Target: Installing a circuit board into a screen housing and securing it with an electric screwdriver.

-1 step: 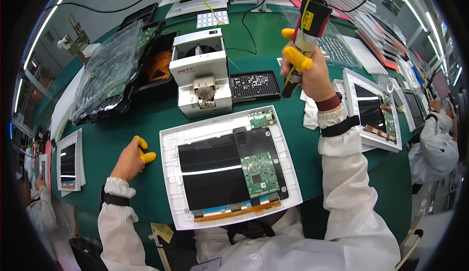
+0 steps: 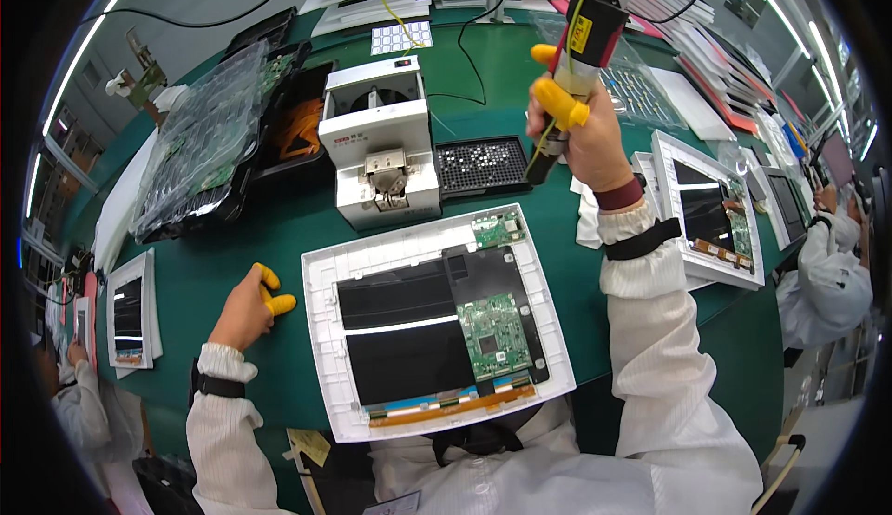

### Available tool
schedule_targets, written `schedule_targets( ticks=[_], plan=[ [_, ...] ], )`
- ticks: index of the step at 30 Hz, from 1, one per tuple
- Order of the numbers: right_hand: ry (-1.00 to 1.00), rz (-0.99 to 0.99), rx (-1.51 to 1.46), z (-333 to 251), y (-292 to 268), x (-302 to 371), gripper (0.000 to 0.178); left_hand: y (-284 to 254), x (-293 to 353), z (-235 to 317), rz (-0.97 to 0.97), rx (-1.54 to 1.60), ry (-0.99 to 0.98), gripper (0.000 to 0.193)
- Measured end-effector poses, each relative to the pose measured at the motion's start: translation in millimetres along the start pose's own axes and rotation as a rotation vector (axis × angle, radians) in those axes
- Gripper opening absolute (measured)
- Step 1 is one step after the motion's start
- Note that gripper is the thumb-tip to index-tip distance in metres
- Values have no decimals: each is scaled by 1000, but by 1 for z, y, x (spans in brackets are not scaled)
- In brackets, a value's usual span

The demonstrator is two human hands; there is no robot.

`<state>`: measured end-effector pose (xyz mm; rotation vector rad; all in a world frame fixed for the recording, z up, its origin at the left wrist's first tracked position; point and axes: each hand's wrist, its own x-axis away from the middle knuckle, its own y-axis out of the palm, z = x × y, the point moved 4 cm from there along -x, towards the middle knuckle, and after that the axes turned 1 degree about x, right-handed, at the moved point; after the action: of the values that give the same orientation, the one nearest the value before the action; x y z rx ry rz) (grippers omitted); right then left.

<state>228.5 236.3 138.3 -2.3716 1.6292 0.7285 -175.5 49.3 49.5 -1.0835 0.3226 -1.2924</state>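
Green tabletop (image 2: 195, 250), tube lights (image 2: 779, 15), apparently grey wall (image 2: 209, 9)

My head view, close, wide and downward
Over the near edge of the table (image 2: 214, 250), I look toward its far edge.

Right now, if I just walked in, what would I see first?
Probably the big white-framed panel right in front of the person, with a green circuit board toward its right side. Next, the red-and-black tool tilted in the right hand, at upper right. Bright yellow covers stand out on some fingers of both hands.
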Motion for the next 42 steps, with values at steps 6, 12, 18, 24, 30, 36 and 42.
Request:
schedule_targets(
  ticks=[6, 12, 18, 24, 30, 36, 42],
  plan=[
    [-194, 245, 6, 12, 16, -26, 32, 3, -3, 2, -5, 33, -5, 25],
    [-239, 324, 102, 22, 6, -34, 32, 1, -3, 5, 18, 43, -48, 28],
    [-295, 282, -51, 43, -3, -35, 24, 1, -5, 8, -2, 75, -84, 33],
    [-276, 273, -49, 47, -7, -36, 19, 2, -6, 6, 1, 93, -81, 35],
    [-247, 279, -38, 54, -10, -34, 17, 2, -6, 7, -1, 76, -103, 33],
    [-243, 252, 92, 59, -11, -32, 25, 3, -7, 1, -5, 87, -68, 29],
    [-238, 238, 79, 58, -8, -32, 21, 3, -9, -5, 13, 95, -56, 35]
  ],
)
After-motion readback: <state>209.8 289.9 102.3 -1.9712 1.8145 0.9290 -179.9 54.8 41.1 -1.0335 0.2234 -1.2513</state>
